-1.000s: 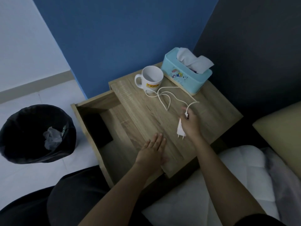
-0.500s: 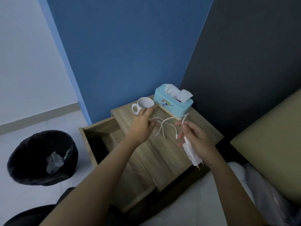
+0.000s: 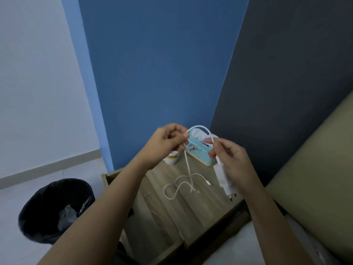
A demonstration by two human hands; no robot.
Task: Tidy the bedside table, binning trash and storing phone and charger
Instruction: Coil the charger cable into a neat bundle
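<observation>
My right hand (image 3: 232,161) grips the white charger plug (image 3: 223,178), held up above the wooden bedside table (image 3: 172,217) with its prongs pointing down. From the plug the white cable (image 3: 188,169) arcs over to my left hand (image 3: 166,140), which pinches it between thumb and fingers. The rest of the cable hangs down in loose loops, its small connector end dangling near the tabletop. The table's drawer (image 3: 107,176) stands pulled out on the left, mostly hidden behind my left forearm. No phone is visible.
A light blue tissue box (image 3: 198,152) and a white mug (image 3: 172,159) stand at the back of the table, partly behind my hands. A black bin (image 3: 55,209) holding crumpled trash sits on the floor to the left. A beige headboard (image 3: 315,178) is at the right.
Both hands rose with the charger. My left hand left the table edge and took the cable. The cable's loops lifted off the tabletop. My view tilted upward.
</observation>
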